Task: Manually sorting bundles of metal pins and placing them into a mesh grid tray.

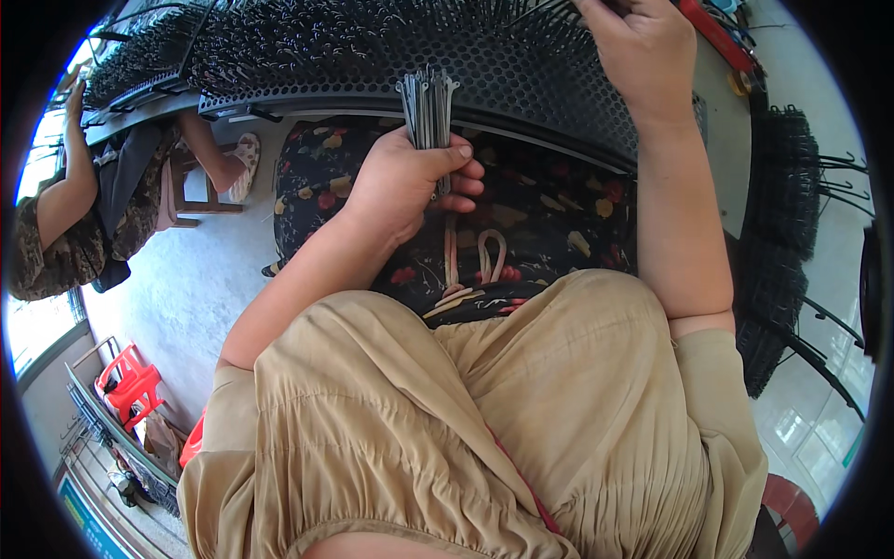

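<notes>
My left hand is wrapped round a bundle of thin grey metal rods. They stand upright in the fist, and some have small looped tips. Over the far right part of a black perforated rack, my right hand has its fingertips pinched together. The frame's top edge cuts off those fingertips, so what they hold cannot be made out. Rows of thin black wire pieces stick up densely from the rack. Below the left hand, dark flowered cloth covers my lap.
At the left a co-worker's arm and leg show beside a wooden stool. A red plastic chair stands lower left. On the right are stacked black wire hooks, and a red tool lies at the upper right.
</notes>
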Demonstrator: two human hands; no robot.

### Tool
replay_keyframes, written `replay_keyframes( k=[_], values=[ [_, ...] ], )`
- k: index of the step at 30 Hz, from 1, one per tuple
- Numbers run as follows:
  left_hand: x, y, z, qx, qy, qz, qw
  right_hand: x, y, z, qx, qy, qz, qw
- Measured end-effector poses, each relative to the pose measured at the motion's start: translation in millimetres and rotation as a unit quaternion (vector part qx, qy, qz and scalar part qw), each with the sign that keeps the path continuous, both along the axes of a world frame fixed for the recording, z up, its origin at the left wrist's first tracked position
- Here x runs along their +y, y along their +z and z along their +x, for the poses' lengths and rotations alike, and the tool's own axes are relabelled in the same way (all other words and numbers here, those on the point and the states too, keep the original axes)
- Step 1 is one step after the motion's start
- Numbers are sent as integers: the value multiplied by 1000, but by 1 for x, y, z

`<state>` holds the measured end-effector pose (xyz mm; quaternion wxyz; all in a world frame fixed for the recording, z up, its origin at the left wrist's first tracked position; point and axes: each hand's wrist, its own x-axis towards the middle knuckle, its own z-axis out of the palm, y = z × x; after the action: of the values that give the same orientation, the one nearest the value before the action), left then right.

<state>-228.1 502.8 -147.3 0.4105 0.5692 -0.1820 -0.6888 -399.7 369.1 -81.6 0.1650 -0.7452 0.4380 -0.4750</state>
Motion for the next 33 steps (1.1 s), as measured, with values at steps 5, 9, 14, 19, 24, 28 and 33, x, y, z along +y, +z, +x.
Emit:
replay_keyframes(
  k=[5,9,14,19,24,28,33],
  values=[
    [-1,-1,-1,-3,4,-5,1000,-18,-10,6,-9,41,-11,999],
    [-1,-1,-1,-6,1,-8,1000,-24,-15,8,-59,54,0,997],
    [1,1,0,-11,-1,-6,1000,-21,-11,4,0,40,-32,999],
    [3,-2,4,-9,7,-9,1000,-5,-1,13,26,47,-77,996],
    [3,-4,6,-13,-10,-15,1000,-6,-9,9,12,23,-21,999],
    [4,-6,8,-6,-11,-14,1000,-15,-15,15,36,97,-4,995],
    [4,-5,9,0,0,-15,1000,-16,-13,21,60,101,-19,993]
  ],
)
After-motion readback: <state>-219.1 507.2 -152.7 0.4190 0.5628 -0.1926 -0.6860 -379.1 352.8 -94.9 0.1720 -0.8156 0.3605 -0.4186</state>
